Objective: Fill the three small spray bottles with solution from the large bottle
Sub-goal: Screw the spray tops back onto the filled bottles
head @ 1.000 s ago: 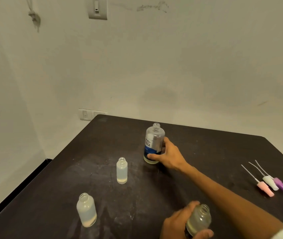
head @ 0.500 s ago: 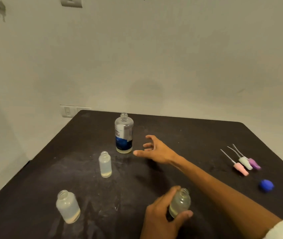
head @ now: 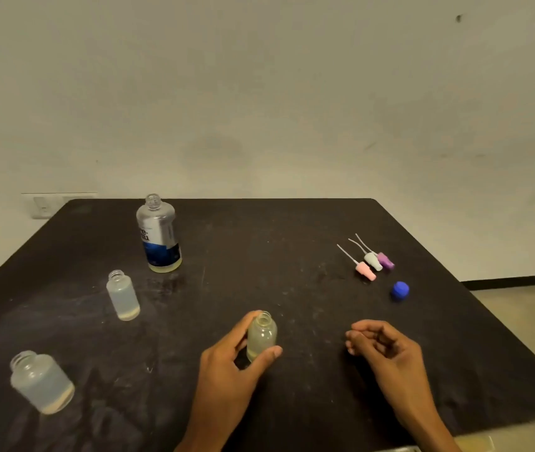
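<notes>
Dark scuffed surface carries my small bottle near its front edge, upright, mouth up; my left grip grasps it, my right grip hovers beside, loosely curled, empty.

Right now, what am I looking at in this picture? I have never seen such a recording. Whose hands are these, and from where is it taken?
No machine here: a person wears a camera on the head, looking down at their own hands over a dark table. The left hand holds a small open bottle in its grip. The right hand is loosely curled and holds nothing. On the table stand the large bottle, uncapped, and two more small bottles. To the right lie three spray tops and a blue cap.
</notes>
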